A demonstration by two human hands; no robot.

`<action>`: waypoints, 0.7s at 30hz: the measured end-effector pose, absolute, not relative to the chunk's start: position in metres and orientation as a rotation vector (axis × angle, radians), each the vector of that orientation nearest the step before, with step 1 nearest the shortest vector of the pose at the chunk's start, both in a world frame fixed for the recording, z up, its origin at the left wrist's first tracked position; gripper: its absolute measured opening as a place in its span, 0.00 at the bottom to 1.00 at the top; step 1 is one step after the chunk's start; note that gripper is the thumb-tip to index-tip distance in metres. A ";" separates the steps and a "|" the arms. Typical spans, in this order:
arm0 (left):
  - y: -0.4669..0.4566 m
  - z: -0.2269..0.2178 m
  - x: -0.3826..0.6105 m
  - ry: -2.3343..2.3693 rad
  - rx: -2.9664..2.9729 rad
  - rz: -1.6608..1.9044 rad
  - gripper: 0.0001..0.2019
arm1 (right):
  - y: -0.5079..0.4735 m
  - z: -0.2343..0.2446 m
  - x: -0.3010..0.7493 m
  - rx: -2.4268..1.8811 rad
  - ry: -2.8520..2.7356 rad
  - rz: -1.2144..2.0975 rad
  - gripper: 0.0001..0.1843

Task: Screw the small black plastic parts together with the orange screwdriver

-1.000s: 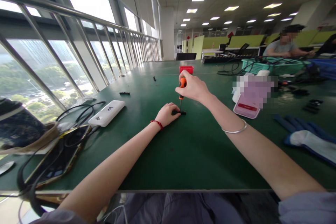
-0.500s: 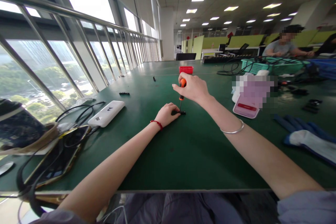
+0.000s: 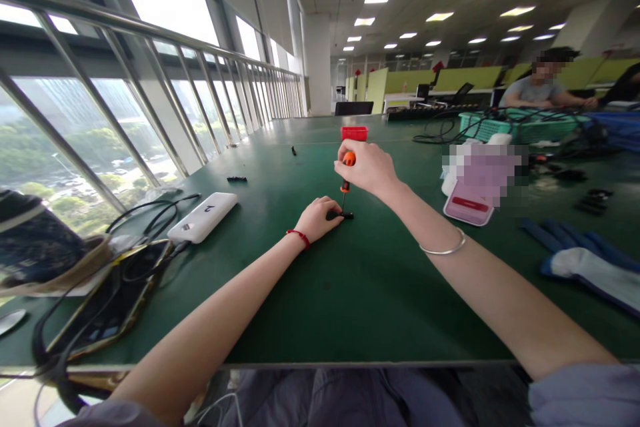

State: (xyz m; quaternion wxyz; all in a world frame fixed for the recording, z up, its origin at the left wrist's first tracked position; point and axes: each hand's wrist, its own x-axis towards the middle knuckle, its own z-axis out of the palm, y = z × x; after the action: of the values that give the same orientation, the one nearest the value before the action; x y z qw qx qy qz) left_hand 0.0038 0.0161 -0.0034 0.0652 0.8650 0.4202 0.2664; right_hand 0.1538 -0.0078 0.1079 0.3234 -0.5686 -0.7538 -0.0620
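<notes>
While the left hand (image 3: 318, 216) pinches the black part (image 3: 349, 216) on the desk (image 3: 370, 300), likely to steady it, the right hand (image 3: 369, 165) grips the screwdriver (image 3: 349, 159). The tool stands at the part's twelve o'clock.

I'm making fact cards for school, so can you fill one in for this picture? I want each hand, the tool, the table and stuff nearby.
Left hand: holding a small black part at the table
Right hand: gripping a screwdriver
Screwdriver: orange and black, nearly upright, tip down at the black part; exact contact too small to tell
Table: green
Left side: white power bank
Right side: blue and white glove
Beyond right hand: red box
</notes>
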 end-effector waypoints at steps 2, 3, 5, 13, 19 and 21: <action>0.016 -0.004 0.004 1.266 2.607 0.803 0.06 | -0.008 0.108 0.153 -1.479 -1.985 -0.132 0.13; 0.016 -0.004 0.004 1.265 2.605 0.804 0.06 | -0.008 0.108 0.153 -1.477 -1.988 -0.122 0.14; 0.016 -0.004 0.004 1.261 2.603 0.809 0.06 | -0.008 0.107 0.152 -1.480 -1.990 -0.123 0.15; 0.016 -0.004 0.003 1.262 2.596 0.812 0.06 | -0.007 0.106 0.152 -1.492 -1.995 -0.096 0.14; 0.016 -0.003 0.004 1.255 2.598 0.817 0.06 | -0.006 0.105 0.152 -1.524 -1.944 -0.113 0.17; 0.016 -0.003 0.004 1.254 2.595 0.819 0.06 | -0.006 0.105 0.151 -1.505 -1.967 -0.108 0.13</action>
State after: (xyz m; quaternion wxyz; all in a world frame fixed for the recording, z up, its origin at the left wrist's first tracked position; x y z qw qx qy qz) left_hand 0.0036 0.0160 -0.0035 0.0727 0.8638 0.4173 0.2727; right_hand 0.1513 -0.0062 0.1052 0.3252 -0.5739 -0.7504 -0.0412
